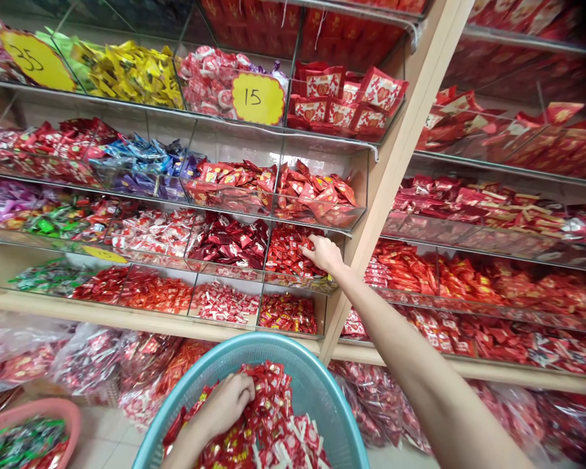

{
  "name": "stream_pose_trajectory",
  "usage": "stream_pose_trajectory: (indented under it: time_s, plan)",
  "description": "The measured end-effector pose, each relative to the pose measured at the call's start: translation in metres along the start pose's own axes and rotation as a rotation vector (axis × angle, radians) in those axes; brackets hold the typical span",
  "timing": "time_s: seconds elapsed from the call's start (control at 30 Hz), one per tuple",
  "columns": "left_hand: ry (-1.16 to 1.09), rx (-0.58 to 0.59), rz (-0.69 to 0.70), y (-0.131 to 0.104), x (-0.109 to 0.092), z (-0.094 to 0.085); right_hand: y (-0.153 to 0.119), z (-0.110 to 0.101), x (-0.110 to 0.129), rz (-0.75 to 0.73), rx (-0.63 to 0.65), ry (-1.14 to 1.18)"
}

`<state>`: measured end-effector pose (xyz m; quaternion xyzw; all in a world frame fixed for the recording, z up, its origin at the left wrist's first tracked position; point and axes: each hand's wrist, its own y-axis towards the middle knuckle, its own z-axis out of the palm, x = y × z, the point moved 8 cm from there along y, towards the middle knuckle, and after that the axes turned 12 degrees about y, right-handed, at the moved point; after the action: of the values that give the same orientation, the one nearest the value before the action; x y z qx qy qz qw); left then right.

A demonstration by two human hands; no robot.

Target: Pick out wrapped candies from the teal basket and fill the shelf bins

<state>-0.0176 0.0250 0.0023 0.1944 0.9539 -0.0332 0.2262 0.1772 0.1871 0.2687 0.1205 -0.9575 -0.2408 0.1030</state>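
A teal plastic basket [339,397] stands at the bottom middle, partly filled with red wrapped candies [268,397]. Inside it, my left hand [232,398] rests on the pile with its fingers curled round wrapped candies; how many is hidden. My right hand [326,254] reaches into a clear shelf compartment of small red wrapped candies [287,251]. Its forefinger and thumb are apart, touching the candies there, and nothing is visibly held. Dark red packets [232,238] fill the compartment just to the left.
A wooden post [395,163] divides the shelves, close to my right forearm. Clear fronts edge the compartments. A yellow price tag [258,98] hangs above. Bagged sweets [90,355] lie below the lowest shelf; a pink basket [71,417] stands at lower left.
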Motion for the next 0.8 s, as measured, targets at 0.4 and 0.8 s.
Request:
stream_pose_trajectory:
  time_s: [0.4, 0.8]
  plan:
    - [-0.006, -0.020, -0.033, -0.003, 0.005, 0.002, 0.003, 0.011, 0.012, 0.059, 0.025, -0.026]
    - [-0.040, -0.038, -0.026, 0.000, 0.006, 0.002, 0.004, -0.004, 0.016, 0.018, -0.039, -0.064]
